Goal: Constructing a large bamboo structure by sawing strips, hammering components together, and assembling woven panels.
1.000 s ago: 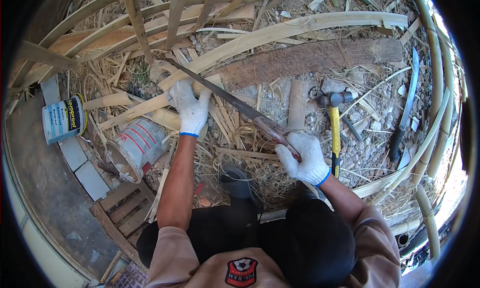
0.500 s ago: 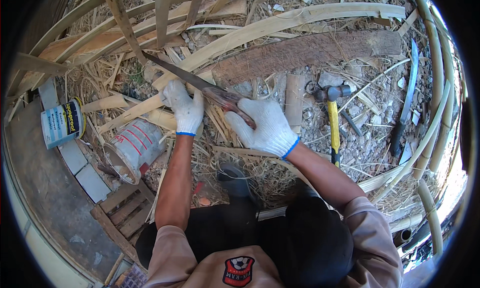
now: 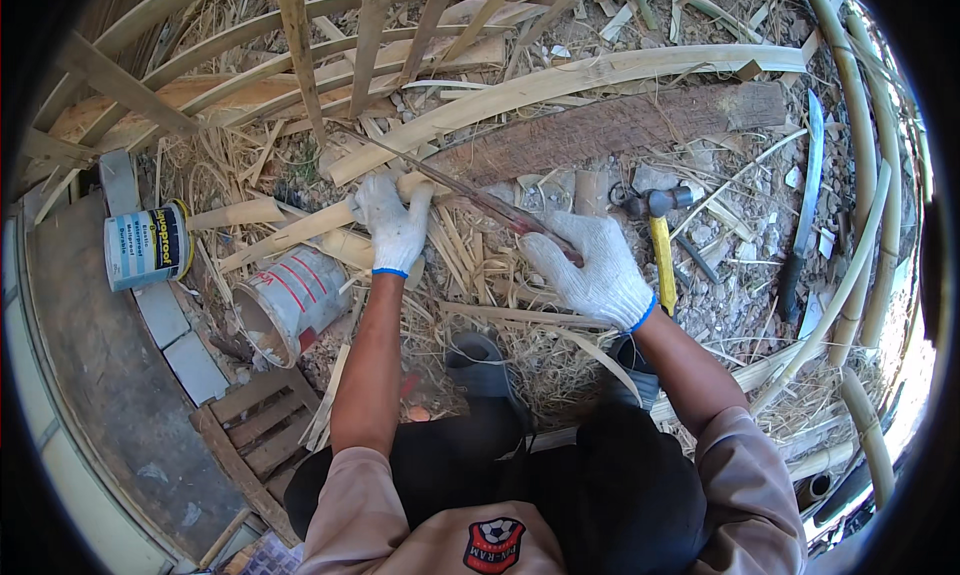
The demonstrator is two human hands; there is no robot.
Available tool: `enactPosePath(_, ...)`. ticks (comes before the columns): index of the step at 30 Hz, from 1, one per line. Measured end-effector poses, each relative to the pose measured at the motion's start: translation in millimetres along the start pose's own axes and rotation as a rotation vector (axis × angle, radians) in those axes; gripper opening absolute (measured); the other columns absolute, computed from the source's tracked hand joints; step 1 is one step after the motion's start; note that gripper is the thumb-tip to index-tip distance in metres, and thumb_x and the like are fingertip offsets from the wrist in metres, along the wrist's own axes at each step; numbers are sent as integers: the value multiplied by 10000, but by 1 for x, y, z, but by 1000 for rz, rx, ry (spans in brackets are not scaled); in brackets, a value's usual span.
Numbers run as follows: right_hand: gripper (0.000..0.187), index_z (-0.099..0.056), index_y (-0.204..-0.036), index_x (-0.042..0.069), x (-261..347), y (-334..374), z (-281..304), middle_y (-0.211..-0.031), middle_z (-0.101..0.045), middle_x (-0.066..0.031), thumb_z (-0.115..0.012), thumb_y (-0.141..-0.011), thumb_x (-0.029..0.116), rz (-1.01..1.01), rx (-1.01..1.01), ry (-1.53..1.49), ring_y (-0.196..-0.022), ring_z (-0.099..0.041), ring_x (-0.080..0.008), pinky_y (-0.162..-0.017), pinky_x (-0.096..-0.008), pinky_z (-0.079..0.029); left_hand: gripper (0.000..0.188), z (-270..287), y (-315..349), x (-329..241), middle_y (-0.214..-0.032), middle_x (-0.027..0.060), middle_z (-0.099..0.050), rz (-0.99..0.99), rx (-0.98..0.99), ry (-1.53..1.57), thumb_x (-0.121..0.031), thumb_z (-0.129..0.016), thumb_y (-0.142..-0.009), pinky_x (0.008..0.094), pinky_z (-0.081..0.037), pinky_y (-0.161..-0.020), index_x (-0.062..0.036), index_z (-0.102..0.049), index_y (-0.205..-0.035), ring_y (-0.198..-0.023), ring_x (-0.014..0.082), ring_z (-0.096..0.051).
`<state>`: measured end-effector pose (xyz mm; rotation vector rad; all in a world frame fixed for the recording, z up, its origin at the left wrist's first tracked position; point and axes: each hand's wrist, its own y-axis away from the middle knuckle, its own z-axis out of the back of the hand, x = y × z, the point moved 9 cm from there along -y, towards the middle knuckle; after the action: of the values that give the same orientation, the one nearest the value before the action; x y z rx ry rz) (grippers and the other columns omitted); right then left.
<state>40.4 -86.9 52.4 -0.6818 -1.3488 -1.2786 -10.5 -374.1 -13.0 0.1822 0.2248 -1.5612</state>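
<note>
My left hand (image 3: 392,223), in a white knit glove with a blue cuff, is closed on a pale bamboo strip (image 3: 300,237). One end of the strip shows just past the thumb side. My right hand (image 3: 592,272), gloved the same way, is wrapped round the reddish-brown handle of a machete (image 3: 455,182). Its long, dark, narrow blade points to the far left, crosses just beyond my left hand and is seen nearly edge-on. Whether the blade touches the strip I cannot tell. A thick brown plank (image 3: 610,130) lies just beyond the blade.
At right lie a yellow-handled hammer (image 3: 662,245) and a second, long curved blade (image 3: 808,195). A tipped grey bucket (image 3: 290,300), a blue-white paint can (image 3: 148,245) and a wooden crate (image 3: 262,430) are at left. A bamboo lattice (image 3: 365,50) stands at the far left. Shavings cover the ground.
My right hand has drawn the machete to the right, away from my left hand, and its blade has turned nearly edge-on. My left hand keeps its hold on the strip. The whole view has shifted slightly.
</note>
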Motion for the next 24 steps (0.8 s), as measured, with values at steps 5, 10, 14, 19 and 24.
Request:
enactPosePath(5,204,-712,-894,54,3,75,58,-768,-636,-144,-781,-819,231,318,-103,322,-727,-638,-378,-689,-462,-498,521,18,-3,-2,-1154,181,-614,-52,96,14,-439,-757,-875,511,-337,-1063,-48,-656,-1204,-1162,387,-531)
enactPosePath(10,261,-689,-900,96,-5,119,118,-885,-687,-63,-846,-721,202,532,-264,704,-893,-675,-302,-928,-482,-485,562,51,7,-19,-1193,178,-621,-155,171,-4,-472,-762,-879,506,-351,-1079,-65,-642,-1246,-1172,395,-536)
enactPosePath(14,289,-682,-986,95,-15,130,155,-1092,-710,-83,-844,-757,166,552,-387,981,-1116,-661,-292,-1033,-497,-439,581,79,15,-38,-1274,175,-617,-50,342,89,-485,-764,-884,487,-374,-1098,-63,-645,-1265,-1216,397,-528)
enactPosePath(19,369,-639,-1234,56,1,129,140,-1232,-699,-155,-754,-886,98,341,-637,635,-1170,-653,-370,-1015,-469,-494,537,131,42,-88,-1218,176,-601,-178,276,133,-413,-781,-867,481,-420,-1057,-54,-636,-1238,-1192,391,-526)
enactPosePath(24,486,-618,-1372,9,44,71,28,-1100,-748,-205,-650,-1023,344,53,-127,-214,-1040,-715,-234,-953,-394,-540,506,153,91,-150,-1083,145,-615,-297,210,238,-355,-854,-790,479,-404,-990,-87,-655,-1169,-1082,369,-522)
